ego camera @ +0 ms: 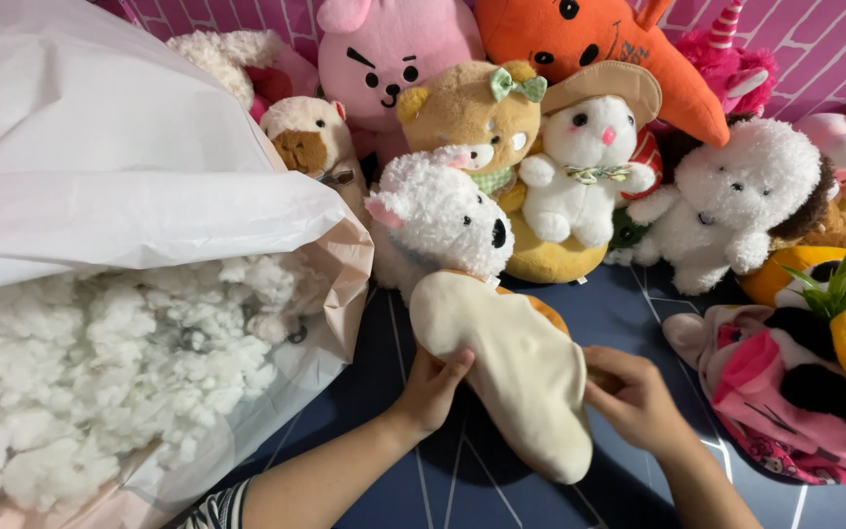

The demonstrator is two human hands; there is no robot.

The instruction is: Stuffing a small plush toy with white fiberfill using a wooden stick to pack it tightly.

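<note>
Two bare hands gripped a limp cream fabric plush body [511,367] with a curly white bear head: the left hand [433,387] pinched its edge from nine o'clock, the right hand [634,397] clasped it from three o'clock. It lay between them on the dark blue mat [638,304], head toward twelve o'clock. At nine o'clock a large white plastic bag [100,186] of loose white stuffing fibre [90,372] crowded the left forearm. At twelve o'clock sat a tan bear with a green bow [472,118] and a white hatted plush [585,162]. At three o'clock lay a pink plush heap [775,402].
</note>
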